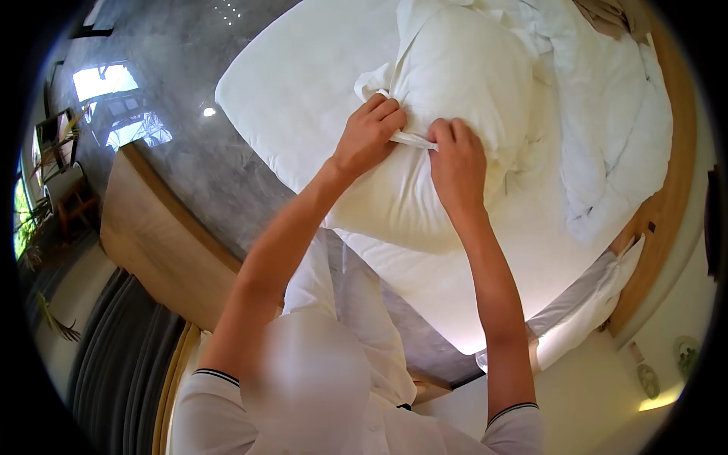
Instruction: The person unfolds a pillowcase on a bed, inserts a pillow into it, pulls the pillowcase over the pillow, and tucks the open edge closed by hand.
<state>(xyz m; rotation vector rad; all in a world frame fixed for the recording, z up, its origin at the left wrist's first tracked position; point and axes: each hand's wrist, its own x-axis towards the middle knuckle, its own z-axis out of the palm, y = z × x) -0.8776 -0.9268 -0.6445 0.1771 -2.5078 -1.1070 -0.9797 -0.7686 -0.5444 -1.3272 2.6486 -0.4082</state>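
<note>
Left hand and right hand both clenching cloth edge on white pillow; rumpled duvet right of pillow.

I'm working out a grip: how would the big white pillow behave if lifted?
The pillow would probably flop and sag, since its cover creases. Its plump, rounded shape suggests it is light for its size. Rolling seems unlikely, as it lies broad on the bed.

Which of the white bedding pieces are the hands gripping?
The plump pillow: left hand and right hand both pinch its cloth edge, while the crumpled duvet nearer the wooden frame is untouched.
</note>
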